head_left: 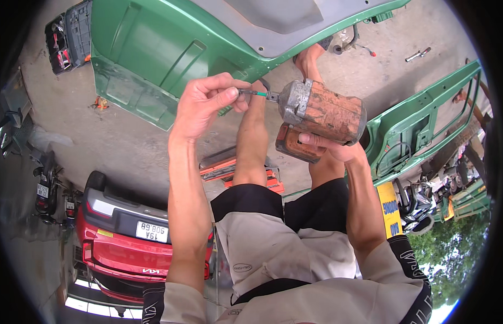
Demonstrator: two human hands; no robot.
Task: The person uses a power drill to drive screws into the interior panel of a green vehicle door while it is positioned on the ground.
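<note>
My right hand (340, 150) grips a worn orange and grey cordless impact driver (330, 110) from below. Its thumb lies along the battery end, while most of the handle and the other fingers are hidden. The driver's nose points left, toward my left hand (203, 105). Between thumb and fingertips, that hand pinches a slim dark driver bit (258, 93) with a green band. The bit's right end meets the driver's chuck (272, 96); whether it is seated there I cannot tell.
A large green vehicle panel (149, 40) lies ahead, near my legs. On the left floor stands an open toolbox (73, 38); an orange tool tray (224, 168) sits by my legs. A green door frame (419, 127) is at right, a red car (130, 237) at lower left.
</note>
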